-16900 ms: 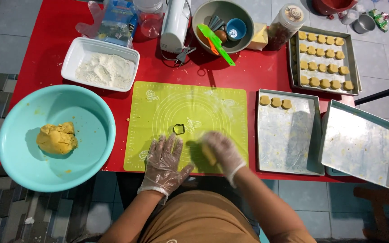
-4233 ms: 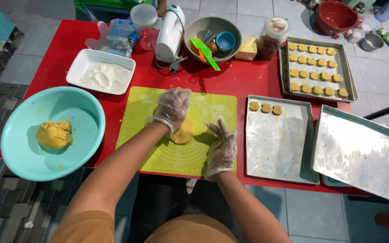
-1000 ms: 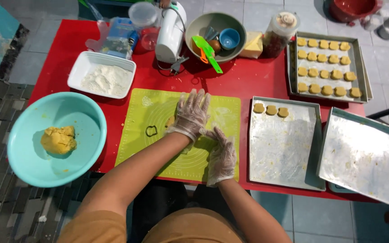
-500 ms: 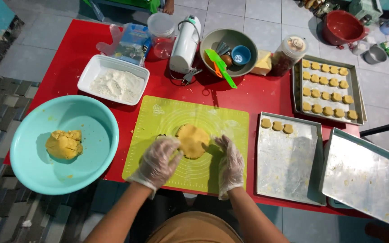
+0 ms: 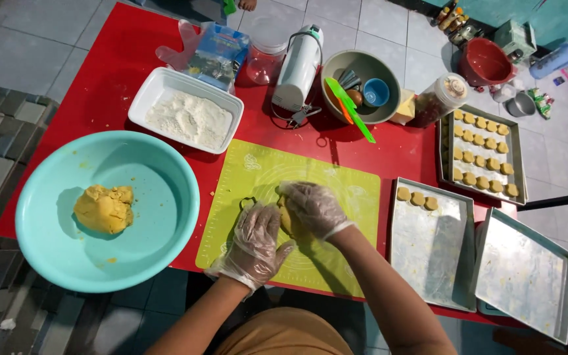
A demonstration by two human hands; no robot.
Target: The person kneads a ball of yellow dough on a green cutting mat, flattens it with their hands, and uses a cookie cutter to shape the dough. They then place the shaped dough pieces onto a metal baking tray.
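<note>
Dough, flattened and yellow, lies on the green silicone mat at the middle of the red surface, and both gloved hands now cover most of it. Half a second ago the disc lay open between the hands; since then the right hand has come over its top, fingers spread flat and pressing, gripping nothing. The left hand has closed in against the near-left edge, fingers loosely open, resting on mat and dough edge. That reads as pressing or shaping the sheet, not cutting it. A small dark cutter ring sits on the mat just beside the left fingers, untouched.

Left of the mat, the turquoise basin holds a lump of the same dough. A white tray of flour stands behind the mat. To the right, the near baking tray carries three cut rounds along its far edge, another tray beside it is bare, and a far tray is filled with rounds.
</note>
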